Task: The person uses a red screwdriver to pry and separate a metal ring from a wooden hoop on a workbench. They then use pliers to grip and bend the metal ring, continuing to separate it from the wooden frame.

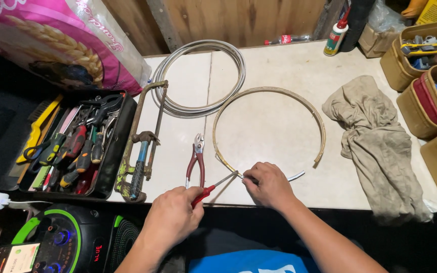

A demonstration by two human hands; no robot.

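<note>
My left hand (170, 218) was closed around a screwdriver (213, 187) with a red handle. Its thin metal tip pointed up and to the right, at the near end of a big ring (269, 91). My right hand (268, 184) was closed too. It pinched that end of the ring down on the table (274, 131), close to the front edge. A short shiny piece (296, 176) stuck out past my right hand; I could not tell what it was.

The ring was thin and yellowish, like a hoop. It lay flat on the table and was not closed: there was a gap on the side near me. Its other end (318, 162) lay loose to the right, with nothing touching it. So I think the work was only on one end, and the hoop was not joined yet.

Red pliers (196, 162) lay just left of the ring. Further left was an old rusty hacksaw (142, 151), and then a black tray of tools (77, 146). A coil of grey hose (198, 78) sat behind the ring, touching its far side. A crumpled brown rag (375, 136) lay to the right, near some boxes of bits (421, 106).
</note>
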